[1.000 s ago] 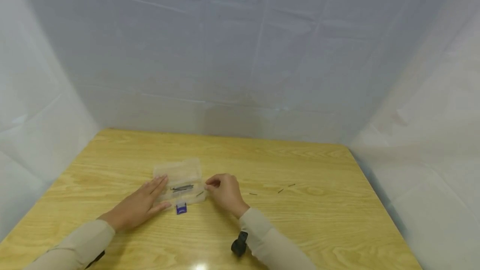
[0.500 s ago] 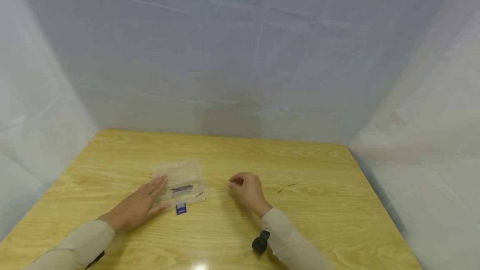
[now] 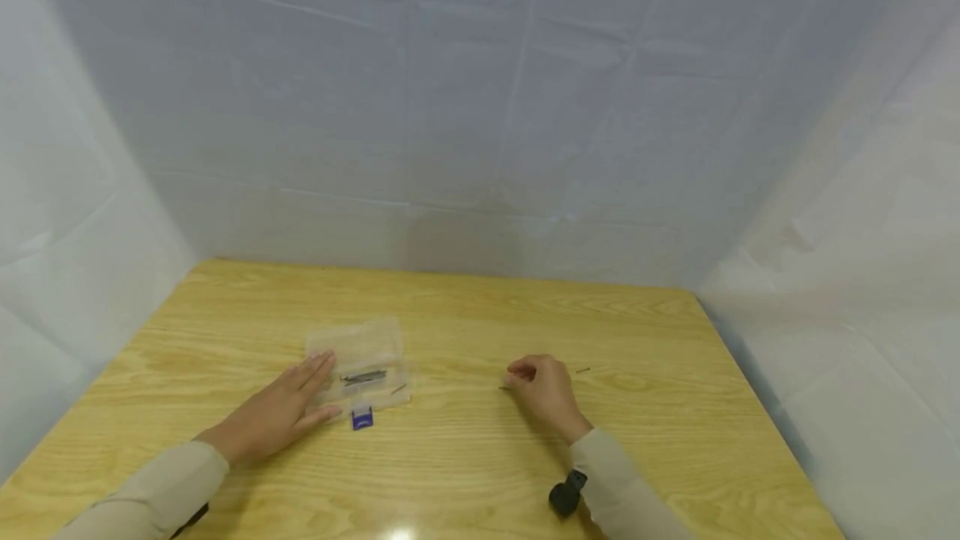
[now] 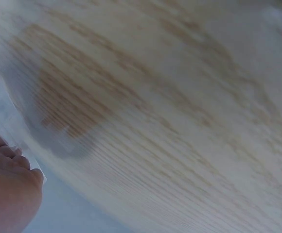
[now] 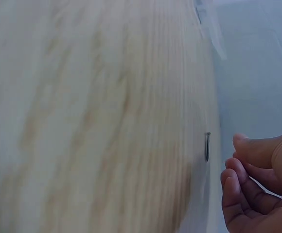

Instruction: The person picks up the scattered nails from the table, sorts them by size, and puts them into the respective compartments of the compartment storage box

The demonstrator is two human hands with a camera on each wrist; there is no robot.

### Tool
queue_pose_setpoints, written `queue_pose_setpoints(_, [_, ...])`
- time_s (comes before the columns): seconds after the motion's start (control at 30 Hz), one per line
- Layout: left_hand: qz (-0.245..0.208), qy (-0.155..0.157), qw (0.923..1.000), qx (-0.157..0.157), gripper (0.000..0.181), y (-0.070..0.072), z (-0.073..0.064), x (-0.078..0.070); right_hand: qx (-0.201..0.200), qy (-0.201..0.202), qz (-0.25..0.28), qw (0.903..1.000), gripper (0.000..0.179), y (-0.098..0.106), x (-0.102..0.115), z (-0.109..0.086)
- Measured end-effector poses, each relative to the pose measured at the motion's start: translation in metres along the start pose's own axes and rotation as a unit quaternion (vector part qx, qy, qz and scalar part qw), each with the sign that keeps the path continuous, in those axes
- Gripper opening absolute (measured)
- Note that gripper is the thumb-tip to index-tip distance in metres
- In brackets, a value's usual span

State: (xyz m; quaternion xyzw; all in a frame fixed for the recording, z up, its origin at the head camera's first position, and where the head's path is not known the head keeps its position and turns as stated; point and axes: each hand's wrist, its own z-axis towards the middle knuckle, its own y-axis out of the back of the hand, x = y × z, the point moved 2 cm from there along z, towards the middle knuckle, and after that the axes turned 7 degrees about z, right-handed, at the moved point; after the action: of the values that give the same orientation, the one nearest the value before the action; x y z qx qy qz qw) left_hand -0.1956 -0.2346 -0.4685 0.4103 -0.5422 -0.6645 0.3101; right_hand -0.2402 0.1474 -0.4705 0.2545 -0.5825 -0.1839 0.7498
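A clear plastic box lies with its lid folded back on the left half of the table. Several dark nails are gathered inside it, with a single one apart at its right end. My left hand rests flat-fingered on the box's left side. Over the table to the right is my right hand, fingers loosely bent and nothing visible between them. A loose nail lies just beside its fingertips in the right wrist view. Farther right lies another nail; the hand covers most of a third.
A blue label or clasp sits at the box's front edge. The wooden table is walled by pale sheeting at the back and both sides. A black wrist camera hangs under the right sleeve.
My right hand has moved right, away from the box's right end, passing above the nearest loose nail. The left hand and the box have stayed put.
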Motion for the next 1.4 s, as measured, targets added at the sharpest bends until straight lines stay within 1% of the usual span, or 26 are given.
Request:
queue_pose_setpoints(0.17, [0.002, 0.002, 1.0000, 0.003, 0.077, 0.001, 0.000, -0.001, 0.020, -0.016, -0.002, 0.9997, 0.010, 0.006, -0.009, -0.005])
queue_pose_setpoints(0.3, [0.001, 0.003, 1.0000, 0.007, 0.077, 0.001, 0.000, -0.001, 0.037, -0.019, -0.004, 0.9991, 0.010, 0.007, -0.012, -0.006])
queue_pose_setpoints(0.5, [-0.001, 0.003, 1.0000, 0.007, 0.077, 0.002, 0.000, -0.001, 0.042, -0.019, -0.022, 0.9987, 0.004, 0.006, -0.011, -0.003])
queue_pose_setpoints(0.6, [0.000, 0.001, 1.0000, 0.004, 0.077, 0.002, 0.000, -0.001, 0.047, -0.020, -0.027, 0.9983, 0.005, 0.005, -0.011, -0.002])
queue_pose_setpoints(0.87, [0.005, 0.001, 1.0000, 0.006, 0.077, -0.001, 0.001, 0.001, 0.058, -0.005, -0.038, 0.9976, 0.008, 0.002, -0.007, -0.001])
queue_pose_setpoints(1.13, [0.001, 0.000, 1.0000, 0.006, 0.077, 0.000, 0.002, 0.002, 0.058, 0.004, -0.054, 0.9968, 0.011, 0.001, -0.006, 0.001])
queue_pose_setpoints(1.4, [0.001, 0.002, 1.0000, 0.005, 0.077, -0.001, 0.001, 0.001, 0.063, 0.017, -0.046, 0.9968, 0.010, -0.003, -0.002, 0.001])
